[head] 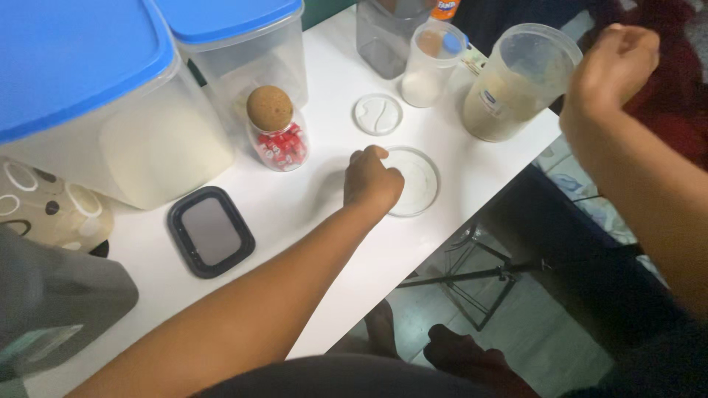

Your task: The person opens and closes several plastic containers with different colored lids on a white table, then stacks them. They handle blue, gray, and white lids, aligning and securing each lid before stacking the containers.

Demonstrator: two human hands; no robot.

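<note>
Left hand (pixel 372 180), centre of frame: fingers curled under, tips pressing the near-left edge of a round translucent lid (pixel 414 180) lying flat on the white table (pixel 295 221); whether they pinch the rim or only rest on it cannot be told. Right hand (pixel 613 63), upper right: closed into a loose fist in the air, just beside the rim of an open tall clear container (pixel 516 81) of beige powder; nothing visible in its grasp. Above the flat lid, a smaller white lid (pixel 378 114). Further up, a small clear jar (pixel 429 65) with white contents, then a grey-tinted container (pixel 387 33) at the top edge. Left of the hand, a cork-stoppered glass jar (pixel 276 133) of red-wrapped pieces. Lower left, a dark rectangular lid (pixel 211 231). Upper left, two large clear tubs with blue lids (pixel 88 81), crowding that side of the table. Past the table edge at lower right, a black stand (pixel 479 284) on the floor.
</note>
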